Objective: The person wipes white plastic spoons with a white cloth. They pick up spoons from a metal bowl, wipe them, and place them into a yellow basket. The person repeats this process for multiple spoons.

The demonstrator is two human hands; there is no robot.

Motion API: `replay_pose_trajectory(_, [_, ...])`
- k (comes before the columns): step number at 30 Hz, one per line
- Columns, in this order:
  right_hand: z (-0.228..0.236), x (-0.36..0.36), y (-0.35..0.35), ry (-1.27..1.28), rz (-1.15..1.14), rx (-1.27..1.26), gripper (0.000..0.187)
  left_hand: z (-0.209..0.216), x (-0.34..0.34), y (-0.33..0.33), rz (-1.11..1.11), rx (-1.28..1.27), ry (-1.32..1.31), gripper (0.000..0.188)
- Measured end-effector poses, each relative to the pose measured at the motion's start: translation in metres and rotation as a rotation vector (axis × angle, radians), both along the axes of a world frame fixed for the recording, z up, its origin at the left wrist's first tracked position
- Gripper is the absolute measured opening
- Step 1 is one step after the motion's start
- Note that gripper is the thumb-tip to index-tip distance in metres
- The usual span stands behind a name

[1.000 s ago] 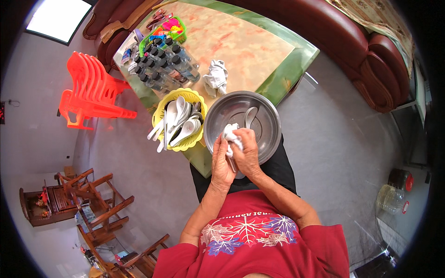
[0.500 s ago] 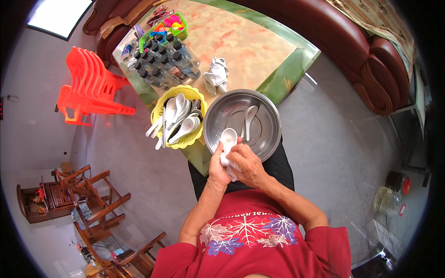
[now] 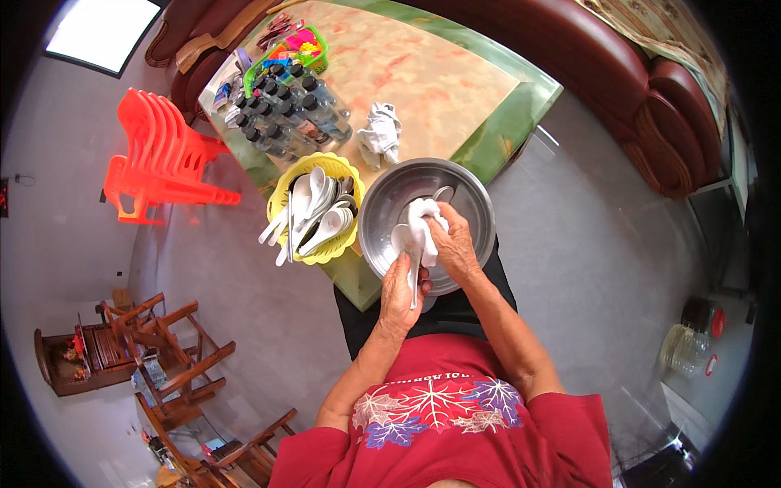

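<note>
My left hand (image 3: pixel 400 294) is closed around a white soup spoon (image 3: pixel 401 237), its bowl pointing away from me and its handle toward me. In my right hand (image 3: pixel 453 242) is a bunched white cloth (image 3: pixel 425 220), right beside the spoon's bowl. Both hands are over the near part of a round metal basin (image 3: pixel 480 191). A loose spoon (image 3: pixel 443 193) lies in the basin, partly hidden behind the cloth. Left of the basin, a yellow scalloped basket (image 3: pixel 345 163) holds several white spoons (image 3: pixel 332 226) with their handles sticking out.
Behind the basket stand several clear bottles with black caps (image 3: pixel 297 114). A crumpled white cloth (image 3: pixel 380 134) lies on the stone-topped table (image 3: pixel 439 73). A green basket of small colourful items (image 3: pixel 323 63) is farther back. Stacked orange chairs (image 3: pixel 167 159) stand at the left.
My right hand has moved forward and right with the cloth, off the spoon's handle. The spoon, in my left hand, has its handle now uncovered.
</note>
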State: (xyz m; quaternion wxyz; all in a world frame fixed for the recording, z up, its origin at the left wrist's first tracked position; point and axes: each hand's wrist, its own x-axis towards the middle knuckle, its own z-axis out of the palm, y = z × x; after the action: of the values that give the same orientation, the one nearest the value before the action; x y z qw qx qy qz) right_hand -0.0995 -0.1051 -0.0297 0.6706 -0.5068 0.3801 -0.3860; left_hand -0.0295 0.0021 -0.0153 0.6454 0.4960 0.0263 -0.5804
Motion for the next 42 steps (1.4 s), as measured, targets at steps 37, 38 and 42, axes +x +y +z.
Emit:
replay_pose_trajectory(37, [0.020, -0.048, 0.081, 0.181, 0.742, -0.057, 0.023, -0.064, 0.244, -0.024, 0.068, 0.527, -1.488, 0.022])
replay_pose_trajectory(38, [0.021, -0.046, 0.080, 0.158, 0.750, -0.080, 0.023, -0.078, 0.262, -0.023, 0.090, 0.552, -1.442, 0.022])
replay_pose_trajectory(42, [0.021, -0.047, 0.080, 0.148, 0.711, -0.021, 0.024, -0.106, 0.290, -0.033, 0.138, 0.566, -1.418, 0.018])
